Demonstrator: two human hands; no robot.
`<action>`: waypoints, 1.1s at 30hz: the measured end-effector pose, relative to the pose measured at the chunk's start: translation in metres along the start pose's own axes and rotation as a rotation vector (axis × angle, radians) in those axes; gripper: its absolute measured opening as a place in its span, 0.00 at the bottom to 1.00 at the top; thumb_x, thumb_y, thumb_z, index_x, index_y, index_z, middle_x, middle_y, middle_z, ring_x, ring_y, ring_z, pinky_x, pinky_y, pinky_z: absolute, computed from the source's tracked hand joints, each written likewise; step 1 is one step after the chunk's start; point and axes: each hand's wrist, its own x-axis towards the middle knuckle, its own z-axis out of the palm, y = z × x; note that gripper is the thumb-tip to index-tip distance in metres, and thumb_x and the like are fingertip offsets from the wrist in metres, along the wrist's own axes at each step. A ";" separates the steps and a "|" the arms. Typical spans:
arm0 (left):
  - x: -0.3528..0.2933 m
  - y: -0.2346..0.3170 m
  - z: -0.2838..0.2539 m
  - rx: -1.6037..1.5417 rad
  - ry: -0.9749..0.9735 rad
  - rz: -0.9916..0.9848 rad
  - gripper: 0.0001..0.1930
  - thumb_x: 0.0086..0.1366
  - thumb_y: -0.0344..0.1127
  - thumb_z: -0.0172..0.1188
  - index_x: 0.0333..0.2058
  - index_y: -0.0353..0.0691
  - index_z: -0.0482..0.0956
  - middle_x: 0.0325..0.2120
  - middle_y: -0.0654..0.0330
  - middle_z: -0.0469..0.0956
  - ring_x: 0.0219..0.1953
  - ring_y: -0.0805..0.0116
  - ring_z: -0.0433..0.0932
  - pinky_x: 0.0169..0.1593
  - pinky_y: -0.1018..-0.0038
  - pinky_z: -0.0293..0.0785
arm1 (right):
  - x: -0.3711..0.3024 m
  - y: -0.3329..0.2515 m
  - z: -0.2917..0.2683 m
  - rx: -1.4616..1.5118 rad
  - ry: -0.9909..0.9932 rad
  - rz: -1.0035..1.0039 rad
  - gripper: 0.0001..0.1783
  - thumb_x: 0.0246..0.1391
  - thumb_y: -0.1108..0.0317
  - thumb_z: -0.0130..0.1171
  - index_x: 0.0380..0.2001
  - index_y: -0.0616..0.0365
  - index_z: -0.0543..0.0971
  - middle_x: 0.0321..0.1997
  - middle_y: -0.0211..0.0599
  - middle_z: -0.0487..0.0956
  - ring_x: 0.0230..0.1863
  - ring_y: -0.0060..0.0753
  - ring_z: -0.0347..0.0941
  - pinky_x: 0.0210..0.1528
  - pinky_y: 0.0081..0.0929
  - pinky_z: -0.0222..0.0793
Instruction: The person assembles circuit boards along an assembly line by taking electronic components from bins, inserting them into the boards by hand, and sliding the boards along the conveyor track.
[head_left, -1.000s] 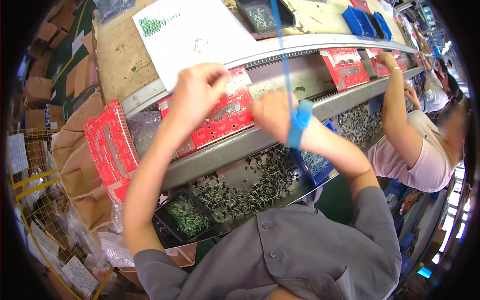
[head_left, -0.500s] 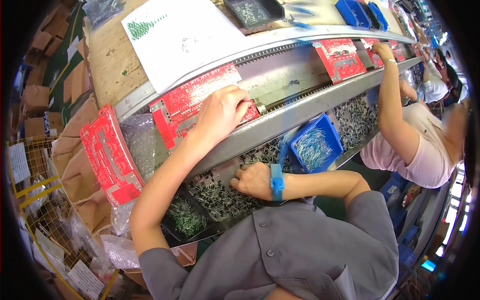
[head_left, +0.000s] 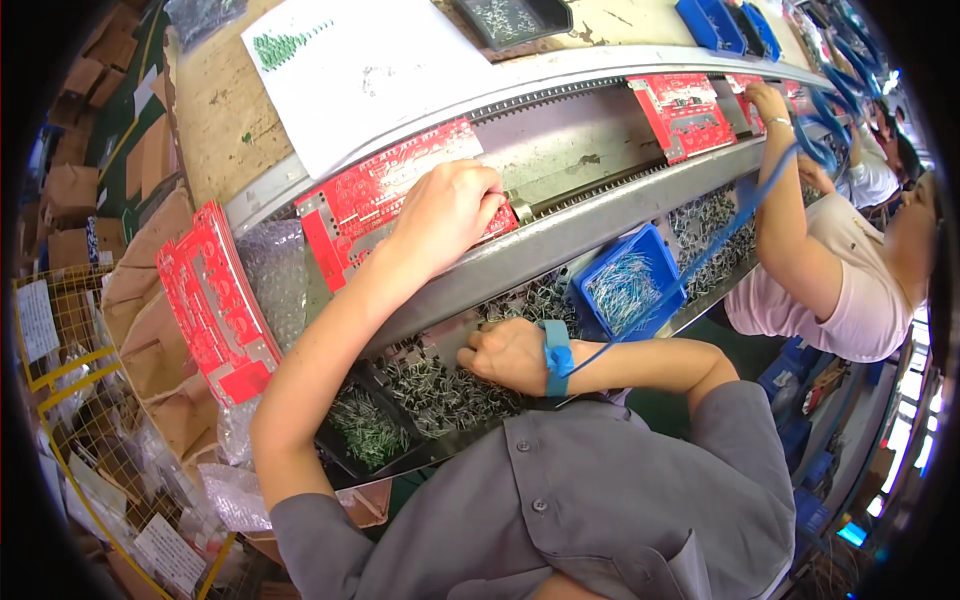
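Right hand point(head_left: 508, 356) has dropped to the component heap point(head_left: 445, 398), five o'clock from left hand point(head_left: 450, 215) over red board point(head_left: 372, 192); both curl narrow, load I can't tell; best pick singly

Right of the left hand point(head_left: 455, 205), the track point(head_left: 575, 135) lies open as far as the next red board point(head_left: 683, 115). A raised metal rail point(head_left: 610, 191) stands between it and the right hand point(head_left: 508, 357). Rightward of the latter, a blue bin point(head_left: 612, 256) obstructs low passage, and a blue cord point(head_left: 735, 222) slants up from that wrist across it. Beyond the left hand, flat paper point(head_left: 370, 100) leaves room above.
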 end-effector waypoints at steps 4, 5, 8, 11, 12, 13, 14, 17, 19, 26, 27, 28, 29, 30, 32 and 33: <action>0.002 -0.001 0.001 -0.030 -0.023 -0.013 0.05 0.53 0.28 0.62 0.27 0.31 0.80 0.23 0.48 0.77 0.29 0.52 0.79 0.36 0.64 0.75 | -0.002 0.000 -0.010 0.039 -0.040 0.017 0.08 0.42 0.72 0.53 0.29 0.58 0.74 0.27 0.40 0.75 0.33 0.42 0.76 0.34 0.34 0.75; 0.003 0.000 0.001 -0.031 -0.023 -0.014 0.05 0.53 0.28 0.62 0.27 0.31 0.80 0.23 0.48 0.77 0.29 0.52 0.79 0.36 0.64 0.75 | -0.003 0.001 -0.012 0.061 -0.003 -0.002 0.08 0.42 0.72 0.53 0.30 0.58 0.74 0.28 0.40 0.75 0.34 0.42 0.76 0.35 0.34 0.75; 0.003 0.002 0.000 -0.075 -0.025 -0.026 0.04 0.53 0.27 0.59 0.25 0.31 0.79 0.25 0.46 0.77 0.30 0.47 0.77 0.37 0.60 0.74 | -0.006 0.002 -0.017 0.112 0.024 -0.011 0.09 0.42 0.72 0.54 0.31 0.59 0.74 0.29 0.40 0.74 0.35 0.42 0.76 0.38 0.34 0.74; 0.004 -0.002 0.008 -0.012 -0.009 0.032 0.04 0.52 0.27 0.58 0.24 0.31 0.79 0.25 0.46 0.77 0.30 0.47 0.78 0.37 0.59 0.75 | -0.009 0.003 -0.021 0.208 0.038 0.012 0.09 0.43 0.73 0.56 0.32 0.60 0.75 0.29 0.42 0.74 0.35 0.45 0.75 0.38 0.35 0.73; 0.005 -0.003 0.012 0.049 -0.003 0.046 0.04 0.52 0.26 0.59 0.25 0.31 0.79 0.24 0.47 0.77 0.29 0.48 0.78 0.36 0.60 0.74 | -0.010 0.005 -0.022 0.270 0.060 0.028 0.09 0.44 0.74 0.57 0.32 0.60 0.75 0.30 0.42 0.74 0.35 0.46 0.74 0.38 0.37 0.72; 0.005 -0.001 0.013 0.109 0.005 0.060 0.03 0.51 0.26 0.60 0.25 0.32 0.79 0.23 0.48 0.76 0.28 0.49 0.77 0.35 0.60 0.74 | -0.011 0.007 -0.023 0.401 0.107 0.017 0.10 0.45 0.75 0.59 0.34 0.62 0.75 0.30 0.44 0.74 0.35 0.49 0.74 0.38 0.39 0.71; 0.006 0.001 0.013 0.109 0.005 0.052 0.03 0.51 0.26 0.60 0.25 0.32 0.79 0.23 0.48 0.76 0.28 0.49 0.77 0.35 0.60 0.74 | -0.011 0.009 -0.025 0.405 0.103 0.013 0.10 0.45 0.75 0.59 0.34 0.62 0.75 0.30 0.44 0.74 0.35 0.49 0.74 0.38 0.39 0.71; 0.008 0.006 0.012 0.137 -0.011 0.034 0.04 0.52 0.26 0.60 0.24 0.31 0.78 0.23 0.47 0.76 0.29 0.47 0.77 0.35 0.59 0.74 | -0.015 0.014 -0.032 0.550 0.206 0.044 0.14 0.44 0.76 0.58 0.38 0.62 0.77 0.30 0.45 0.76 0.33 0.49 0.74 0.37 0.37 0.70; 0.007 0.004 0.013 0.143 0.002 0.021 0.04 0.51 0.26 0.60 0.24 0.31 0.79 0.24 0.47 0.76 0.29 0.48 0.77 0.35 0.59 0.74 | -0.016 0.015 -0.038 0.594 0.222 0.069 0.16 0.43 0.78 0.58 0.39 0.63 0.77 0.30 0.44 0.77 0.31 0.45 0.75 0.34 0.34 0.71; -0.031 0.026 -0.020 -0.063 0.135 -0.087 0.06 0.54 0.28 0.59 0.22 0.30 0.75 0.24 0.44 0.76 0.29 0.45 0.77 0.33 0.58 0.74 | -0.028 0.025 -0.056 0.547 0.217 0.089 0.15 0.43 0.79 0.60 0.38 0.62 0.79 0.30 0.41 0.79 0.31 0.39 0.76 0.33 0.29 0.72; -0.044 0.032 -0.031 -0.076 0.020 -0.140 0.06 0.54 0.27 0.60 0.23 0.30 0.75 0.24 0.44 0.76 0.28 0.45 0.78 0.33 0.58 0.73 | -0.030 0.026 -0.062 0.537 0.294 0.078 0.13 0.42 0.79 0.61 0.36 0.62 0.80 0.30 0.40 0.79 0.30 0.37 0.76 0.32 0.28 0.71; -0.058 0.037 -0.038 -0.094 -0.095 -0.186 0.05 0.53 0.27 0.60 0.24 0.31 0.75 0.23 0.45 0.76 0.28 0.46 0.78 0.33 0.58 0.73 | -0.033 0.031 -0.067 0.543 0.291 0.127 0.12 0.42 0.79 0.63 0.35 0.62 0.80 0.30 0.39 0.80 0.29 0.34 0.77 0.32 0.26 0.71; -0.076 0.038 -0.040 -0.090 -0.189 -0.205 0.05 0.53 0.27 0.60 0.25 0.31 0.75 0.22 0.44 0.76 0.28 0.45 0.78 0.33 0.58 0.74 | -0.034 0.033 -0.073 0.548 0.303 0.177 0.12 0.43 0.78 0.63 0.35 0.62 0.80 0.29 0.38 0.80 0.29 0.32 0.77 0.32 0.25 0.71; -0.094 0.039 -0.040 -0.087 -0.284 -0.222 0.05 0.53 0.26 0.59 0.25 0.30 0.75 0.21 0.44 0.76 0.28 0.45 0.78 0.32 0.59 0.74 | -0.035 0.036 -0.077 0.551 0.315 0.227 0.12 0.43 0.78 0.64 0.35 0.62 0.80 0.29 0.37 0.80 0.29 0.30 0.77 0.32 0.25 0.71; -0.127 0.047 -0.034 0.054 -0.369 -0.247 0.04 0.52 0.26 0.58 0.25 0.31 0.75 0.21 0.48 0.76 0.27 0.50 0.78 0.33 0.60 0.73 | -0.033 0.041 -0.086 0.542 0.351 0.269 0.13 0.44 0.77 0.65 0.36 0.63 0.80 0.28 0.38 0.80 0.29 0.26 0.76 0.33 0.22 0.71; -0.137 0.048 -0.028 0.055 -0.368 -0.250 0.04 0.52 0.26 0.58 0.25 0.31 0.75 0.21 0.48 0.76 0.27 0.50 0.78 0.33 0.60 0.73 | -0.030 0.044 -0.088 0.547 0.385 0.265 0.12 0.44 0.77 0.65 0.36 0.63 0.80 0.28 0.38 0.79 0.29 0.26 0.76 0.33 0.22 0.71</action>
